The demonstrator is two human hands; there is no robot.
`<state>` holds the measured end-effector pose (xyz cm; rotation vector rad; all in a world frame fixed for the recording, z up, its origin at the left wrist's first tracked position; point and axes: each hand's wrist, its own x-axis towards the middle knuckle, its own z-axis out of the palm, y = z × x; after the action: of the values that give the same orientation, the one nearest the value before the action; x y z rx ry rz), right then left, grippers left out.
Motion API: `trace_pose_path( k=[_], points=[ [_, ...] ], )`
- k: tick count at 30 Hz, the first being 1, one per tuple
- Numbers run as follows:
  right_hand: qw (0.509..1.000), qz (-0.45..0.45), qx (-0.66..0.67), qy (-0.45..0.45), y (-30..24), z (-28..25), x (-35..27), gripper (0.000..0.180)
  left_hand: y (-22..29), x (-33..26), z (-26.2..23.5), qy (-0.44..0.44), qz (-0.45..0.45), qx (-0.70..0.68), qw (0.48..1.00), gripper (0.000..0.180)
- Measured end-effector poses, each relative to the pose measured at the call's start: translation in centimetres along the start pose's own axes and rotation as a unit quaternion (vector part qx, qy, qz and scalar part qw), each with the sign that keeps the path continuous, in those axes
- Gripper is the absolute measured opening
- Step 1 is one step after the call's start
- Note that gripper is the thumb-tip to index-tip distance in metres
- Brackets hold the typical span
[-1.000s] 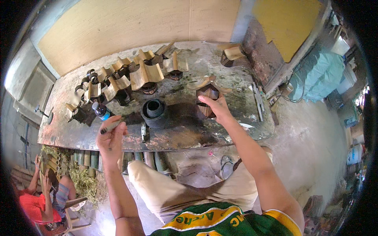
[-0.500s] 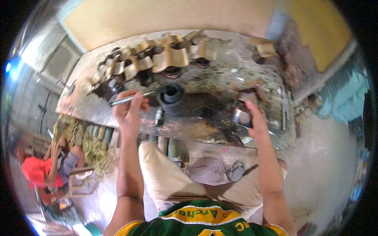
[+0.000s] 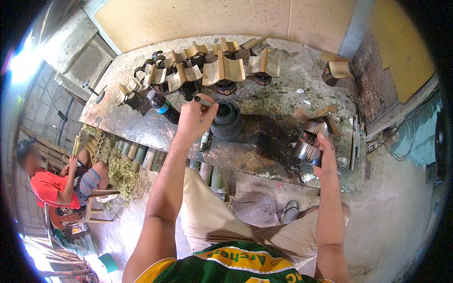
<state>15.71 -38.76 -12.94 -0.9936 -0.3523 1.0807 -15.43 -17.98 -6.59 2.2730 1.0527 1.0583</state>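
Checking feed from my end: left hand [image 3: 196,118] curled round slim pen-like tool [image 3: 204,101], just beside rounded matte-black pot [image 3: 227,128]. Right hand [image 3: 326,161] grips glossy ribbed dark cylinder [image 3: 306,150] near front edge of table [image 3: 264,158], curved wood piece [image 3: 315,112] at its far end. Saddle-shaped wood pieces [image 3: 225,71] crowd far side, thin rods [image 3: 355,144] line right. Scuffed surface between pot and cylinder, I've decent room.

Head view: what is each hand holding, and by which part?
Left hand: a slender tool, by its shaft, partly hidden. Right hand: a dark ribbed piece, by its right side.
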Motion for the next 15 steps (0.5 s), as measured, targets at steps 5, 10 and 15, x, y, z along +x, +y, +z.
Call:
trace_pose_path(
  k=[5,10,15],
  points=[
    [1.000,0.002,0.016,0.008,0.2,0.1,0.4,0.038,0.8,-1.0,0.1,0.008,-0.029,-0.002,1.000,0.015],
    [1.000,-0.014,0.001,0.022,0.0,0.4,0.1,0.038,2.7,-4.1,-0.7,0.039,-0.060,-0.086,0.994,0.019],
    [0.999,-0.017,-0.023,0.021,0.1,0.8,0.0,0.039,2.7,-6.1,0.6,0.049,0.069,-0.007,0.996,0.023]
  ],
)
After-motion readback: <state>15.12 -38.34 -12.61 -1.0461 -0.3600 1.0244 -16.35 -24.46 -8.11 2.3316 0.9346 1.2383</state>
